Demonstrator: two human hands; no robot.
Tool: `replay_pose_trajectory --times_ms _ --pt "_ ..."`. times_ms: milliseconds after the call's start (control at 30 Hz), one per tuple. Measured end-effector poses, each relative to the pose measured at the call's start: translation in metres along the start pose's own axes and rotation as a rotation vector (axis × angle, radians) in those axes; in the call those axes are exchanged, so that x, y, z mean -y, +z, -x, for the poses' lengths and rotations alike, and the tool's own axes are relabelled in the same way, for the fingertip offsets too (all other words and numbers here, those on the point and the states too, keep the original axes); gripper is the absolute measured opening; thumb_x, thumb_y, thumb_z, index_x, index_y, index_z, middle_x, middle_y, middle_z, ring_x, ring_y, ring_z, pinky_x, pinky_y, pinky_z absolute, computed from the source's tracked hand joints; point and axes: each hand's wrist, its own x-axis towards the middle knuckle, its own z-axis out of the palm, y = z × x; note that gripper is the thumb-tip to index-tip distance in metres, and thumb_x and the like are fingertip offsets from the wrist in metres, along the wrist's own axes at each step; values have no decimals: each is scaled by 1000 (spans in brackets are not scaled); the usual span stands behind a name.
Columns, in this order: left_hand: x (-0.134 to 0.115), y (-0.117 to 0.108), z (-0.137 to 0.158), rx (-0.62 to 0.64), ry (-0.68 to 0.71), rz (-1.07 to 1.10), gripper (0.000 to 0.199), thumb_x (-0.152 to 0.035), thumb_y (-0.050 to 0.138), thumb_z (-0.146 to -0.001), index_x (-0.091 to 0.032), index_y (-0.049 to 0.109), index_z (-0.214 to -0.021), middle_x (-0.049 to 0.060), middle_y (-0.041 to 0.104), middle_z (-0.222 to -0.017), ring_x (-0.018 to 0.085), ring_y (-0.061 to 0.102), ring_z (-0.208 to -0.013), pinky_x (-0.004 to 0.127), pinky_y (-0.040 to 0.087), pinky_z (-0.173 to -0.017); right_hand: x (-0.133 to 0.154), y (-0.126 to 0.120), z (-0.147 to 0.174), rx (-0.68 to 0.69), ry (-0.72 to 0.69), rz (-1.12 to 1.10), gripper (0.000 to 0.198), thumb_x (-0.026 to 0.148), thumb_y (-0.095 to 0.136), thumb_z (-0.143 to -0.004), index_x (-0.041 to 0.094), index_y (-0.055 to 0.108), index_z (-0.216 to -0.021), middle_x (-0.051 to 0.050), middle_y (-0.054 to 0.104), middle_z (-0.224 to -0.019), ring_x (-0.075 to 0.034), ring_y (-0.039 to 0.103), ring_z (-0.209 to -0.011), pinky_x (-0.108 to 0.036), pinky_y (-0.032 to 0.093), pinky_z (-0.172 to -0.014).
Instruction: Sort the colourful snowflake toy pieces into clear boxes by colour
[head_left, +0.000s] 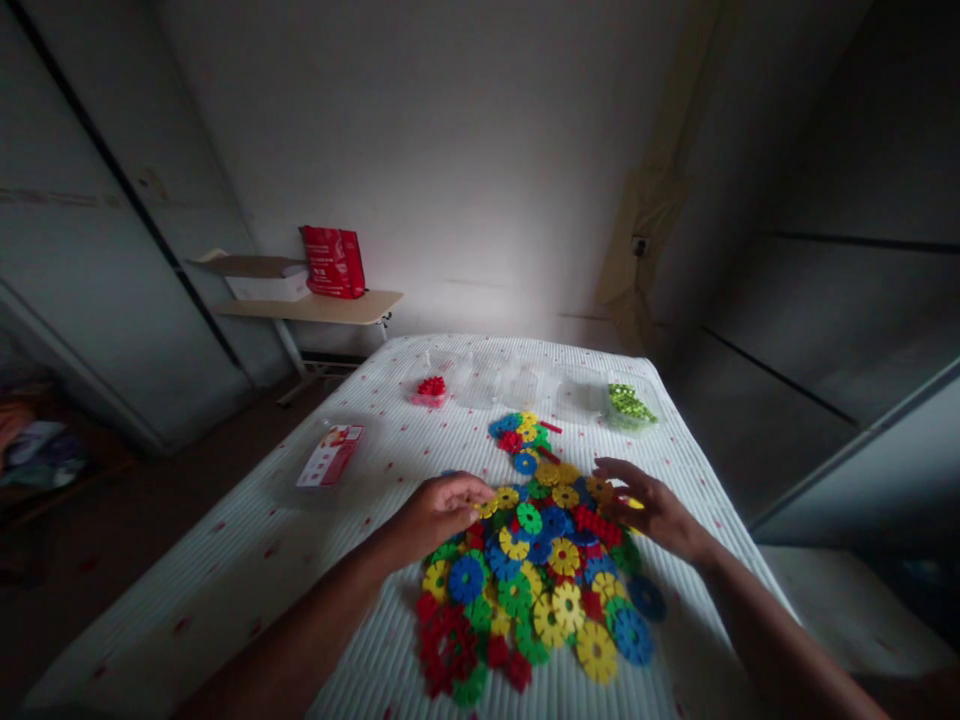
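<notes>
A heap of notched plastic discs (514,592) in blue, green, yellow and red lies on the bed in front of me. My left hand (444,508) is at the heap's left edge, thumb and fingers closed around the rim of a yellow notched disc (487,506). Over the right side of the heap, my right hand (654,512) has its fingers stretched and apart, beside red pieces (597,525). A bit of yellow shows beneath its fingers. Beyond the heap is a smaller cluster of discs (526,432) with red sticks close by.
At the far side stand clear plastic containers (517,382), one with red pieces (431,386), another with green pieces (630,402). A clear lid with a printed label (330,456) lies left. A side table (337,308) holds a red bag (334,262) and a box (266,286).
</notes>
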Motion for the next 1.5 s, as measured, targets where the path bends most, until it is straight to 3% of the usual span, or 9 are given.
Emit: replay_pose_trajectory --times_ms 133,233,300,467,767,1000,1233,1400,1500 --pt "10 -4 36 42 156 -438 74 -49 71 -63 -32 46 -131 7 32 -146 32 28 -133 48 26 -107 -17 -9 27 40 -74 228 79 50 71 -66 28 41 -136 -13 45 -137 -32 42 -125 -46 43 -97" --pt "26 4 59 152 118 -636 113 -59 78 -44 -39 24 -141 6 6 -154 42 10 -137 62 16 -106 -32 -9 46 92 -147 455 96 51 79 -54 30 38 -139 -12 33 -146 -38 31 -131 -53 33 -104" --pt "37 14 67 193 102 -719 119 -63 77 -41 -39 19 -142 8 1 -155 46 6 -136 69 9 -103 -37 -1 54 77 -203 542 102 54 79 -51 29 36 -140 -12 30 -148 -40 27 -132 -55 29 -105" --pt "54 36 62 83 167 -756 106 -67 69 -53 -37 20 -142 8 3 -154 45 11 -136 66 11 -105 -29 28 52 -6 -318 572 87 50 72 -65 26 35 -140 -13 32 -146 -37 30 -131 -52 31 -105" --pt "54 46 52 -32 235 -641 94 -61 67 -63 -34 25 -142 9 24 -149 35 28 -132 50 29 -106 23 62 14 134 -350 259 60 30 65 -74 22 46 -131 -12 51 -130 -27 49 -119 -41 42 -98" --pt "45 42 64 86 332 -730 110 -71 69 -48 -37 24 -142 9 8 -154 44 21 -132 59 25 -103 12 45 -51 -239 35 599 27 38 46 -87 23 65 -99 -9 67 -94 -21 63 -86 -32 48 -75" --pt "43 53 53 22 326 -809 87 -69 60 -63 -39 32 -138 9 12 -153 42 25 -130 57 26 -102 18 68 -91 -135 204 553 21 32 70 -65 20 65 -82 -4 66 -74 -17 59 -68 -25 40 -58" --pt "48 61 40 -82 273 -780 88 -65 62 -65 -34 29 -140 10 15 -152 40 27 -130 55 29 -102 31 74 -91 -8 119 314 12 17 66 -63 17 61 -74 1 62 -68 -12 52 -57 -21 38 -48" --pt "50 65 31 -219 220 -698 88 -44 68 -69 -30 23 -143 11 17 -150 36 25 -133 51 29 -105 38 77 -83 18 35 204 9 14 63 -65 16 58 -71 2 56 -64 -11 49 -58 -21 40 -50"
